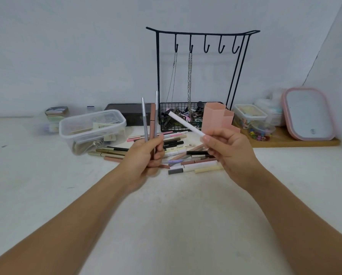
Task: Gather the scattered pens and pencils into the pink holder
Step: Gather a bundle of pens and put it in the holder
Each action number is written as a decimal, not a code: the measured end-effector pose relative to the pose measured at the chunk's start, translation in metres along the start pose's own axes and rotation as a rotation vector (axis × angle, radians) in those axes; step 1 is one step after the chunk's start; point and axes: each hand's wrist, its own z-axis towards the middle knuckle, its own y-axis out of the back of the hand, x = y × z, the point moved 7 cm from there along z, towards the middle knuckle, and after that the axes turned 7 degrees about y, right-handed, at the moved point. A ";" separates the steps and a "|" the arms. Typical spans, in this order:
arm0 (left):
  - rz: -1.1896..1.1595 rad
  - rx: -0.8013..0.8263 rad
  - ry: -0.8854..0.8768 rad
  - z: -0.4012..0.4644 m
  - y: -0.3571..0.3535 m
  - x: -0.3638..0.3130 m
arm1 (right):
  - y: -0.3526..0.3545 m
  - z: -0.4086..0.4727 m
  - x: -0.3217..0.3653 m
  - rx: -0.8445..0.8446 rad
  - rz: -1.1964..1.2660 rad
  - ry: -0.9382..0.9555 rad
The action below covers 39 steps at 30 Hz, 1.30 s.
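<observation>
On the white bench (47, 195), at the far left, a clear plastic lidded tub (92, 129) sat with odds and ends inside it. Just right of it, the left hand (144, 157) was raised above the bench, its fingers (159, 148) curled closed around three slim pens held upright: a silver-grey pen (144, 120), a brown-pink pen (152, 116) and a second thin grey pen (156, 114). Behind and below both hands lay the scattered heap of pens and pencils (186, 155), in black, gold, pink, cream and white, flat on the bench. The right hand (229, 153) hovered above the right end of that heap, thumb and fingers pinching the lower end of a white pen (186, 124) that slanted up to the left. The pink hexagonal plastic holder (217, 118) stood upright just behind the right hand, beside a black wire basket (178, 118) under a black hook stand (201, 46) hung with two chains. Further right, a wooden tray (297, 142) carried small clear tubs and a pink-rimmed mirror (309, 114).
</observation>
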 end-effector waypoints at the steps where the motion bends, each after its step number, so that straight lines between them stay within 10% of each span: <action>1: -0.028 0.046 0.033 0.000 -0.004 0.003 | 0.000 0.000 -0.001 -0.014 0.126 -0.053; 9: -0.060 0.327 0.204 -0.010 -0.030 0.020 | -0.009 0.000 0.000 0.007 0.489 -0.124; 18: 0.034 0.474 0.290 -0.016 -0.046 0.031 | -0.024 -0.004 0.007 0.078 0.372 -0.078; 24: 0.154 0.462 0.285 -0.022 -0.048 0.039 | -0.048 -0.012 -0.001 0.173 0.010 0.038; 33: -0.082 0.010 0.098 0.000 -0.004 0.010 | -0.006 -0.005 -0.006 0.351 -0.973 0.161; 39: -0.007 0.025 0.096 -0.001 -0.003 0.012 | -0.013 -0.004 -0.008 0.402 -1.068 0.175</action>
